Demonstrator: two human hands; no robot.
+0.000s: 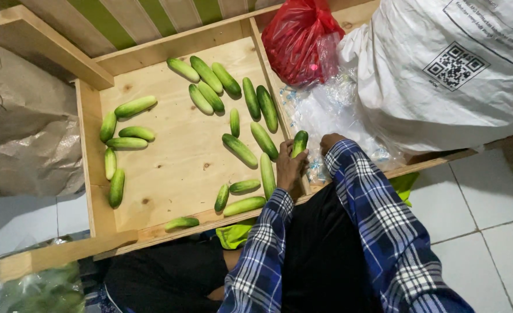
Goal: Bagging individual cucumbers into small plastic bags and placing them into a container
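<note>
White tiled floor (488, 232), green-striped wall (152, 14) — plywood bin (88, 133)

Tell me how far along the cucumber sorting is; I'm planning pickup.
Done: many cucumbers lie spread in the wooden tray. In hand: the left hand holds one cucumber at the divider; the right hand reaches into clear plastic bags. Left: cannot tell; the white sack hides its contents.
</note>
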